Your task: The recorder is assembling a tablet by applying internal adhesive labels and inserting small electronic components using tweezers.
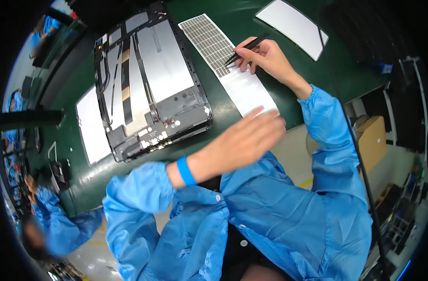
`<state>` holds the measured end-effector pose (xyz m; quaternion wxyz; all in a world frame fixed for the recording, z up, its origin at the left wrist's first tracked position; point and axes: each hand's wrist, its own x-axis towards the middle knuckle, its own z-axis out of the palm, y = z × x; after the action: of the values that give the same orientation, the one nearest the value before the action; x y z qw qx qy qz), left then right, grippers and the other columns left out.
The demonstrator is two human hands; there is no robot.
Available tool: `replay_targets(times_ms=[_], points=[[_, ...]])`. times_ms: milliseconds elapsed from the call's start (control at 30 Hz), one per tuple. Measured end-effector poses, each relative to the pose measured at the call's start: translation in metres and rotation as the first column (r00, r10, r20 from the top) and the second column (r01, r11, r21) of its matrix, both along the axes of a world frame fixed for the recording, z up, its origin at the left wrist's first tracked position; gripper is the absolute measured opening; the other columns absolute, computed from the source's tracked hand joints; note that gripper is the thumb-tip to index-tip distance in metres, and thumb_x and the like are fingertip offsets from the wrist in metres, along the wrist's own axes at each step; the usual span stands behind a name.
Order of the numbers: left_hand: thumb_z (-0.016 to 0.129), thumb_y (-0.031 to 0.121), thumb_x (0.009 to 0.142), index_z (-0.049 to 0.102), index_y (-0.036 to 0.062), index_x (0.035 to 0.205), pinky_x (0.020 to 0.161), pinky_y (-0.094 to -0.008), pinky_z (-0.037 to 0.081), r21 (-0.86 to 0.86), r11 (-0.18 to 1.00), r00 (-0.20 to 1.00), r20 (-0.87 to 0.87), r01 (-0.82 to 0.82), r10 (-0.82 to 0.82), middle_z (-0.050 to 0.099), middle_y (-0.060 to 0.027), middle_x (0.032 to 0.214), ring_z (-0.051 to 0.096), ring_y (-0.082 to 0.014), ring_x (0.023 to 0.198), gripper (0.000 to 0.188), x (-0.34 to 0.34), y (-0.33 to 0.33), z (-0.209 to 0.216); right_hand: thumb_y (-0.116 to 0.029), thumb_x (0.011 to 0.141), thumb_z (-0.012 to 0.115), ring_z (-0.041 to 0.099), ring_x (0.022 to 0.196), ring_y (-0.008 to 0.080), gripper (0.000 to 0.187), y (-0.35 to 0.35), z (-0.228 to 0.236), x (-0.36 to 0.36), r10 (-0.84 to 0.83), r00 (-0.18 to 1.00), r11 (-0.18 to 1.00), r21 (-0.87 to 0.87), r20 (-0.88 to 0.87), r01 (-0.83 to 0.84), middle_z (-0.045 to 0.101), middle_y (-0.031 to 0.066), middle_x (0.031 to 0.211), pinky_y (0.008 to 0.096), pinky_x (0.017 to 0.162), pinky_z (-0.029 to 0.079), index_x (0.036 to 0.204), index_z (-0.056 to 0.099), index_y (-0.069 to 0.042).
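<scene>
As right hand (268, 57) grips tweezers (256, 42) over label sheet (208, 40), left hand (247, 139) (blurred) extends fingers

Black pointed tool (255, 43) — perhaps tweezers — slanted; gridded label sheet (208, 41) flat beneath.

Black tool (256, 42); grey-celled white sheet (240, 86); green table (215, 86); blue sleeves (329, 124).

A white sheet (292, 27) lies on the green table (312, 73) at upper right. A black cable (357, 152) curves down the frame's right side, passing a brown cardboard box (372, 140). At lower left, a co-worker (66, 234) wears blue; a yellow line (307, 183) marks the pale floor (291, 154).
</scene>
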<state>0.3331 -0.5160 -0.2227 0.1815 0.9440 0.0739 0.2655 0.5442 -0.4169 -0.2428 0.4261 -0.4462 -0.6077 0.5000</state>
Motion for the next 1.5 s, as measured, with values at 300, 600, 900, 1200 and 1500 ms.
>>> replay_targets(times_ms=[300,600,900,1200,1500], points=[[0.054,0.023,0.096,0.049,-0.0009,0.132,0.113,-0.0642,0.017,0.007,0.928,0.910,-0.196,-0.372,0.366,0.045,-0.0194,0.135,0.033,-0.0356,0.139,0.043,0.026,0.026,-0.031,-0.020,0.097,0.062,0.068,0.073,0.0140,0.026,-0.003,-0.007,0.010,-0.051,0.998,0.998,-0.030,0.033,0.052,0.071,0.0132,0.087,0.0234,0.058,0.051,0.108,0.063,0.003],[0.055,0.023,0.096,0.050,-0.0002,0.131,0.112,-0.0687,0.016,0.046,0.913,0.892,-0.198,-0.404,0.405,0.045,-0.0183,0.136,0.033,-0.0347,0.139,0.043,0.030,0.026,-0.035,-0.019,0.098,0.061,0.068,0.071,0.0149,0.025,-0.001,-0.009,0.013,-0.049,0.999,0.999,-0.020,0.024,0.049,0.070,0.0131,0.084,0.0239,0.057,0.051,0.107,0.062,0.004],[0.056,0.024,0.095,0.050,0.0005,0.130,0.111,-0.0673,0.018,0.059,0.907,0.893,-0.158,-0.417,0.421,0.045,-0.0176,0.137,0.033,-0.0344,0.140,0.042,0.023,0.028,-0.043,-0.017,0.098,0.060,0.067,0.070,0.0151,0.021,0.003,-0.007,0.009,-0.040,0.999,0.999,-0.022,0.028,0.040,0.069,0.0123,0.081,0.0243,0.058,0.051,0.103,0.062,0.004],[0.053,0.016,0.085,0.052,0.0007,0.129,0.107,-0.0438,0.040,0.129,0.972,0.980,-0.001,-0.197,0.199,0.051,-0.0180,0.135,0.048,-0.0323,0.130,0.047,0.021,-0.012,0.007,-0.025,0.099,0.059,0.062,0.064,0.0116,0.026,0.034,0.043,-0.015,-0.117,0.925,0.985,0.080,-0.362,0.156,0.065,0.0068,0.079,0.0232,0.055,0.050,0.105,0.062,0.000],[0.059,-0.001,0.087,0.068,0.0010,0.103,0.074,-0.0291,0.050,-0.036,0.858,0.828,0.244,-0.512,0.505,0.067,-0.0112,0.098,0.066,-0.0236,0.086,0.018,-0.115,0.111,0.162,-0.037,0.095,0.064,0.057,0.060,0.0064,0.034,0.119,0.085,-0.094,-0.028,0.977,0.981,0.180,-0.212,0.068,0.061,-0.0001,0.072,0.0203,0.053,0.047,0.096,0.066,-0.003]])
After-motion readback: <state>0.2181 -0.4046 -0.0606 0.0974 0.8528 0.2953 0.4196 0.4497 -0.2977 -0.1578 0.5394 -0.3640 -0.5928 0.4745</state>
